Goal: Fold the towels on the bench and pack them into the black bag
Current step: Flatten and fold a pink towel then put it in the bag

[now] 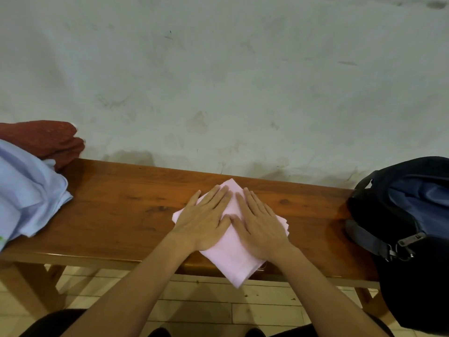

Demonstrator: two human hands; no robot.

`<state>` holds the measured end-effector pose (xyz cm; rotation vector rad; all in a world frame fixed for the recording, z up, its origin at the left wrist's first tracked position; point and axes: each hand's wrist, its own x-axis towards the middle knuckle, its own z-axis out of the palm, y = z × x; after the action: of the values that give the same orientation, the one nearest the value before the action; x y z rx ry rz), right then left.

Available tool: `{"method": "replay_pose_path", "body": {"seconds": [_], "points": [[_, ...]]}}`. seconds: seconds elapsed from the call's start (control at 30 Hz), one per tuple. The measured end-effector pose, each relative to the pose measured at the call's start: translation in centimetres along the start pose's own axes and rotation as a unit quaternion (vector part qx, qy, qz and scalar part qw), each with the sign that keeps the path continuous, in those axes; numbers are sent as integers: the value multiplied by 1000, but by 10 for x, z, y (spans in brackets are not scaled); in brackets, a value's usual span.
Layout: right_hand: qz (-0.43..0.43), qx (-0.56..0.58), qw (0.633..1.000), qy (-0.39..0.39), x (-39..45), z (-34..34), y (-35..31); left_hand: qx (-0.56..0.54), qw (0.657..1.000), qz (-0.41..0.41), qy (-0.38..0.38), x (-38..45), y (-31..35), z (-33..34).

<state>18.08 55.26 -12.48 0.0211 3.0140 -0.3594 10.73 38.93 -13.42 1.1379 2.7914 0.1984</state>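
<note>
A wooden bench (116,203) runs left to right against a stained pale wall (218,81). At its left end lie 2 unfolded cloths: a light blue towel (26,190) in front and a dark red towel (48,139) behind it, touching it. At the right end stands the black bag (413,215), its top gaping toward the bench middle, with a grey strap and buckle (388,244) on its near side.

The folded pink towel (230,259) lies at the bench middle, turned as a diamond: 1 corner points at the wall, the opposite corner overhangs the near bench edge above the tiled floor (206,302). Its long axis runs from far-left to near-right.

The left hand (204,220) and right hand (260,224) press flat on the towel, fingers straight and spread, thumbs nearly touching, gripping nothing.

Bare bench surface lies on both sides of the pink towel, wider toward the left pile than toward the bag.
</note>
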Motion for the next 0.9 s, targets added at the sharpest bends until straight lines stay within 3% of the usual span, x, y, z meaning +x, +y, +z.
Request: {"method": "replay_pose_path", "body": {"seconds": [0.2, 0.3, 0.4, 0.47, 0.63, 0.7, 0.8, 0.9], "points": [[115, 103, 987, 36, -3, -18, 9, 39, 998, -38, 27, -8, 2, -10], [170, 203, 963, 38, -5, -23, 14, 45, 986, -157, 42, -16, 7, -26], [205, 306, 929, 29, -7, -27, 16, 22, 956, -294, -1, -29, 1, -41], [211, 369, 905, 27, -6, -29, 13, -43, 941, -335, -20, -38, -6, -46], [188, 454, 869, 57, -8, -37, 0, -242, 908, -327, -97, -38, -3, -44], [180, 537, 822, 57, -14, -44, -6, -325, 889, -311, -83, -30, 3, -43], [163, 663, 728, 54, -24, -59, -7, -511, 808, -288, -60, -18, 23, -46], [161, 727, 663, 77, -33, -78, -1, -708, 654, -257, -75, -11, 50, -46]]}}
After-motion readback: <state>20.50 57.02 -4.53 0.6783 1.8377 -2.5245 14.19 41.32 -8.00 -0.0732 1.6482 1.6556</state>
